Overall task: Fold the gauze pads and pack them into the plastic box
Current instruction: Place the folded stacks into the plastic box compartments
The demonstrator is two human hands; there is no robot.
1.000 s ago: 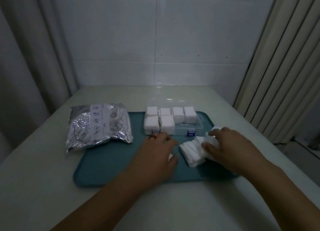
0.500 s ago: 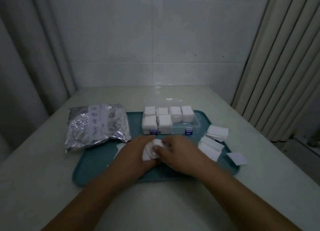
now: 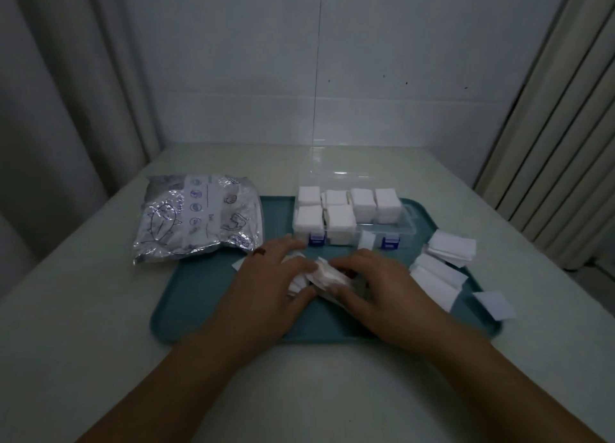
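Tray [image 3: 199, 296]: smooth matt teal plastic; plastic box [image 3: 407, 230]: clear glossy plastic with 2 blue plastic latches [image 3: 316, 238]; gauze pads [image 3: 337, 219]: soft white matt cloth; bag [image 3: 196, 219]: crinkled shiny silver foil, printed; table [image 3: 100, 359]: smooth pale matt surface; curtain [image 3: 60, 76]: matt cloth.

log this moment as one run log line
step: folding | left hand: holds gauze pad | right hand: holds same pad | plastic box: open, part filled | loose pads: right side of tray
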